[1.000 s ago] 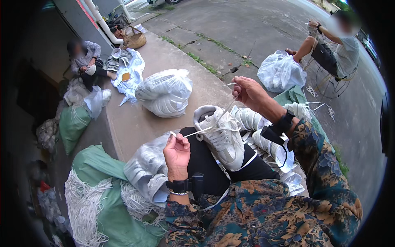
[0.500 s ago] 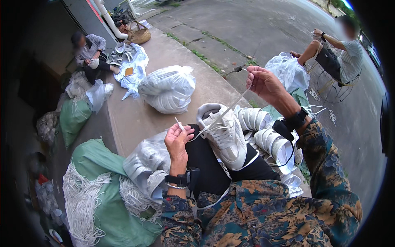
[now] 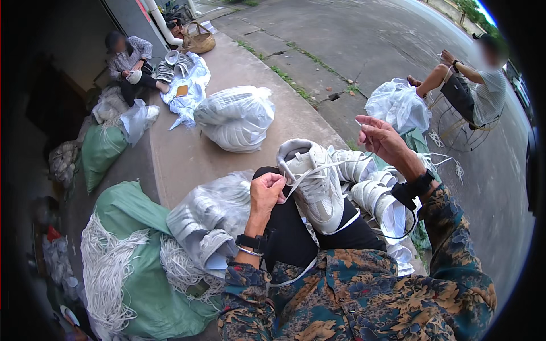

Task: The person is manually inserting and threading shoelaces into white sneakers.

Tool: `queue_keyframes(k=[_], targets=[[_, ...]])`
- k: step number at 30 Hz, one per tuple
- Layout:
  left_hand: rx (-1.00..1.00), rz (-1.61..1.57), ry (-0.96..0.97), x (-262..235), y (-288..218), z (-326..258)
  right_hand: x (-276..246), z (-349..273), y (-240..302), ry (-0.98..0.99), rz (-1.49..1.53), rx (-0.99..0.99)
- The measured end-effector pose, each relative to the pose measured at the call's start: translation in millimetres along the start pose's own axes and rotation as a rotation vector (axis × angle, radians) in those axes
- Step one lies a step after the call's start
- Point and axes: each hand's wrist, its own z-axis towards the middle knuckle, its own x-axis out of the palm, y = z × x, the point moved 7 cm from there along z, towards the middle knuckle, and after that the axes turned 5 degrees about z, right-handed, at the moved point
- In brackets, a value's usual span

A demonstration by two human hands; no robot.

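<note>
Slanting rightward, the shoe (image 3: 313, 193) lies lengthwise — toe (image 3: 329, 220) toward wearer (image 3: 352, 295).

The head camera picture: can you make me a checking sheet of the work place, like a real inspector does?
Surface: black trousers on the lap, with a pale concrete ledge beyond.
Job's things: white shoe on the lap; white lace running from it.
Clutter: filled clear bag on the ledge; green sack and bundle of white laces at lower left.
Hands: left hand pinches the lace; right hand, raised higher, holds a lace end.
Cables: thin black cord near the right wrist.
Surroundings: seated person at left, another at right; woven basket.
</note>
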Motion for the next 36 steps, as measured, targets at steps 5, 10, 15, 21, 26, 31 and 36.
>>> queue_keyframes(k=[5, 10, 15, 21, 26, 31, 36], targets=[[0.018, 0.118, -0.014, -1, 3, 3, 14, 7, -12, 0.077, -0.146, 0.074], [-0.070, 0.152, 0.009, -5, -7, 1, 46, 10, -32, 0.159, -0.442, 0.062], [0.084, 0.332, -0.142, 0, -11, 8, 65, 20, -52, 0.284, -0.680, -0.101], [0.422, 1.002, -0.311, 26, -58, -6, 66, 23, -51, 0.220, -0.922, -0.206], [0.304, 0.780, -0.180, 11, -51, -4, 66, 29, -54, 0.226, -0.937, -0.184], [0.375, 0.948, -0.260, 16, -54, -4, 100, 24, -43, 0.226, -1.453, -0.495], [0.394, 0.928, -0.251, 16, -59, -3, 100, 33, -46, 0.299, -1.605, -0.344]])
